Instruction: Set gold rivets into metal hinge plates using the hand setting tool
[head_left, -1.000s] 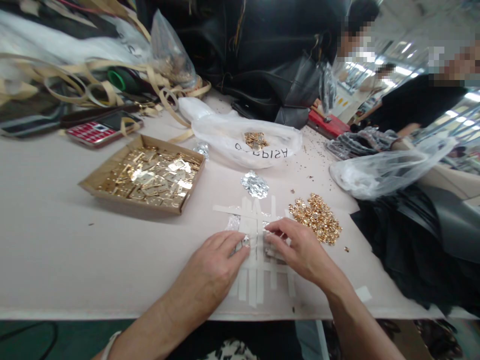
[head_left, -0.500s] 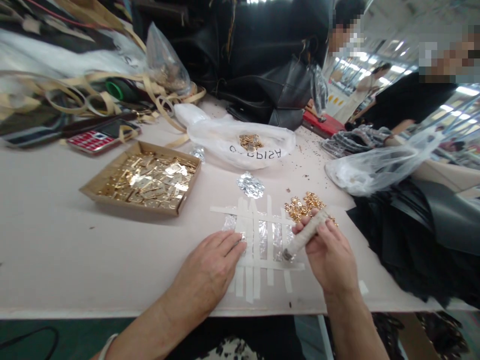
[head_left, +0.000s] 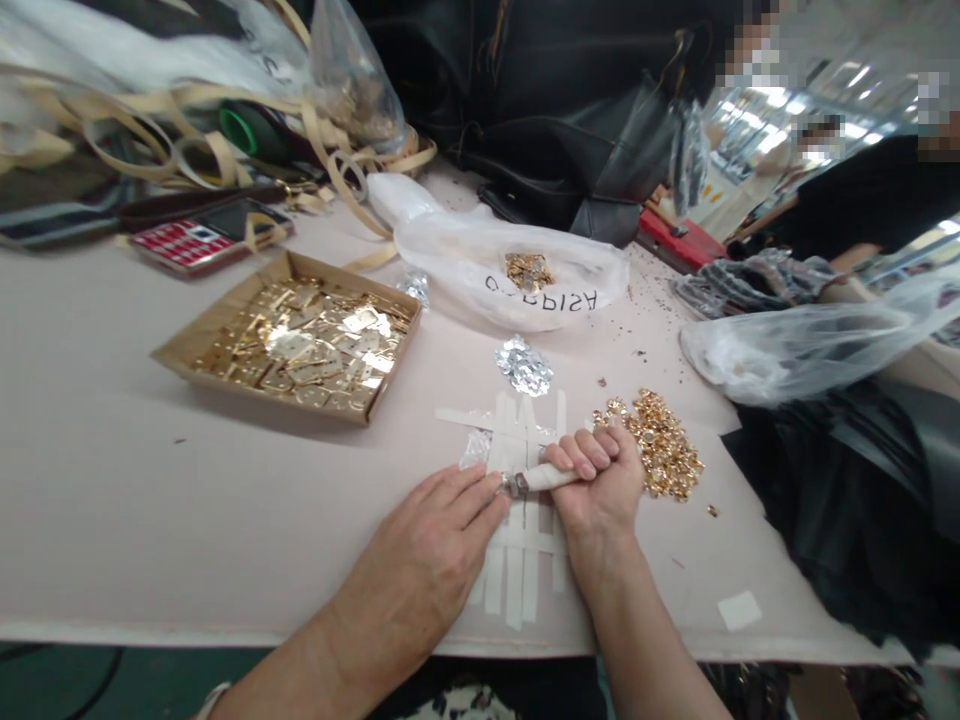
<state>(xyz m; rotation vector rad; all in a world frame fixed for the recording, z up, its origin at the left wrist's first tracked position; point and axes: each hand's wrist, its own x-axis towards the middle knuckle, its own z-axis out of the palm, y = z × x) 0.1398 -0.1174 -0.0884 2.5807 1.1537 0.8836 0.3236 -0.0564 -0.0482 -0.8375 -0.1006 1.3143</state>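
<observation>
Near the table's [head_left: 247, 540] front edge, left hand [head_left: 442, 545] lies palm down, its hold unclear; right hand [head_left: 600, 480] closes around a wrapped tool [head_left: 551, 476]

A leatherwork workshop, shown by black leather pieces [head_left: 862, 510], gold metal fittings [head_left: 322, 345] and strip lights

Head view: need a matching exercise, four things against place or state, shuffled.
1. Tray
2. Tool
3. Silver discs
4. Gold studs

a. gripped in the right hand
b. heaped just to the right of the right hand
c. brown, filled with flat gold plates
d. piled just in front of the white bag

Pairs: 1-c, 2-a, 3-d, 4-b
</observation>
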